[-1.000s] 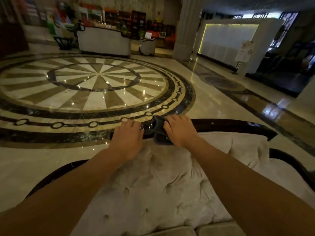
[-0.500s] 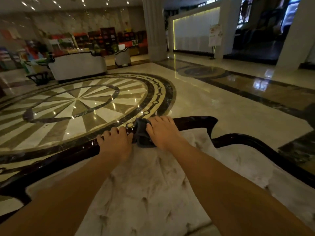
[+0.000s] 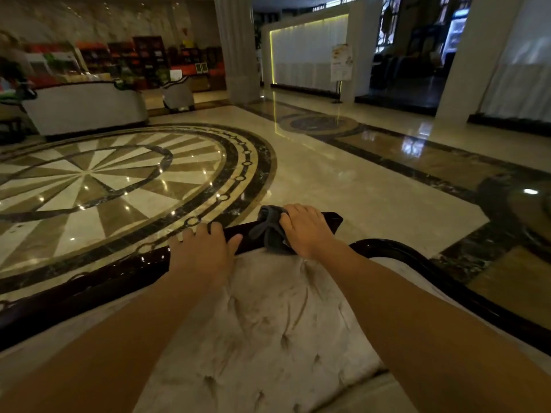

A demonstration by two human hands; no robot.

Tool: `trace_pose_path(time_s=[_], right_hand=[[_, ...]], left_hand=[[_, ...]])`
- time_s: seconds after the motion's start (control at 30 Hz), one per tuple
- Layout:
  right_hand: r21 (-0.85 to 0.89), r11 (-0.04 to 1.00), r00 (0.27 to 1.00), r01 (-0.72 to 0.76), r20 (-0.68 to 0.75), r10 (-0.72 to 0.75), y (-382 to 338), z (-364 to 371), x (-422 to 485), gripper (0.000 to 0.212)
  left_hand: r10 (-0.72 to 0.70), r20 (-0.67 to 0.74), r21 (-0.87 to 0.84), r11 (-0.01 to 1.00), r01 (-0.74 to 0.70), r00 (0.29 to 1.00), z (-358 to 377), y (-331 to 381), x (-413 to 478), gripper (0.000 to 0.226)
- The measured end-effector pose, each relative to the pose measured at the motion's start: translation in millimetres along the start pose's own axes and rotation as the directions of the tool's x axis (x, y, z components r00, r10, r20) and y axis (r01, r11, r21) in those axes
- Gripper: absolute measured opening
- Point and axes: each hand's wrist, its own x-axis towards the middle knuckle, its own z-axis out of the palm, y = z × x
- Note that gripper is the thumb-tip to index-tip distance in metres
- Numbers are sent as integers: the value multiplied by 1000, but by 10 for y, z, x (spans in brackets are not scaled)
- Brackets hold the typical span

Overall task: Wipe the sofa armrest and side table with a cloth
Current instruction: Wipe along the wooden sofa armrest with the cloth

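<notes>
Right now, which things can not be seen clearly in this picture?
- Head view: most of the dark grey cloth lies hidden under the right hand.
- The glossy dark wooden rail runs off the left edge.
- No side table is in view.
- The sign on a stand is too small to read.

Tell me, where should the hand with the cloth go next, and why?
Probably a short slide further along the dark wooden rail toward its right end. The right hand presses the grey cloth onto the rail, and a shiny stretch beyond the fingers looks not yet covered. The left hand rests on the rail beside it, steadying.
</notes>
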Motion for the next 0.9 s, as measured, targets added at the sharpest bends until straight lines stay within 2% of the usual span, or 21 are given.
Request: trace_pose_path(time_s=[0.1,0.23,0.33,0.37,0.4,0.47,0.5,0.57,0.6,0.63,0.67,0.7,0.77,0.8,0.83,0.87,0.9], right_hand=[[33,998,999,-50,-10,50,307,5,30,40],[152,987,998,-43,-34,49,648,12,-32,32],[273,952,989,-136,-23,148,965,82,-29,30],[359,911,976,-202,-6,218,1021,110,-30,32],[498,824,954,-270,22,299,1072,132,-47,32],[787,528,905,-319,87,417,995,178,-66,30],[865,394,892,-309,120,437,1040,205,-63,30],[917,181,866,-355,250,433,1033,299,-121,35],[901,166,857,-401,305,416,1060,377,-199,36],[872,249,869,-421,309,387,1106,504,-308,36],[817,375,884,-439,319,341,1182,643,-432,37],[719,546,902,-430,329,278,1276,740,-535,39],[437,862,950,-257,279,142,1554,853,-650,49],[297,945,971,-134,230,65,1746,857,-679,53],[190,980,972,-65,233,20,1969,842,-697,55],[112,993,976,-23,220,-2,2159,808,-701,56],[55,998,982,2,187,-12,2297,796,-667,56]], left_hand=[[11,-19,34,999,-10,1000,51,220,125,64],[31,-30,83,996,-29,999,116,538,268,63],[82,-53,52,995,-80,995,161,1018,428,63],[97,-51,51,994,-95,994,178,1218,491,63],[106,-46,63,993,-103,993,200,1448,548,62],[116,-55,85,990,-111,992,223,1741,612,60],[139,-66,110,985,-132,988,259,1941,693,61],[169,-69,123,979,-160,983,298,2121,770,65],[185,-68,112,978,-176,980,318,2179,802,68],[209,-77,112,973,-200,975,352,2236,843,71],[241,-69,129,964,-231,968,370,2332,872,72],[279,-52,178,947,-266,959,409,2434,904,69],[390,51,373,846,-380,919,560,2704,918,58],[437,121,450,776,-441,891,671,2860,882,54],[460,183,454,744,-490,869,834,3021,852,52],[416,238,425,768,-479,878,947,3120,829,50],[363,228,370,826,-425,904,1049,3126,838,48]])
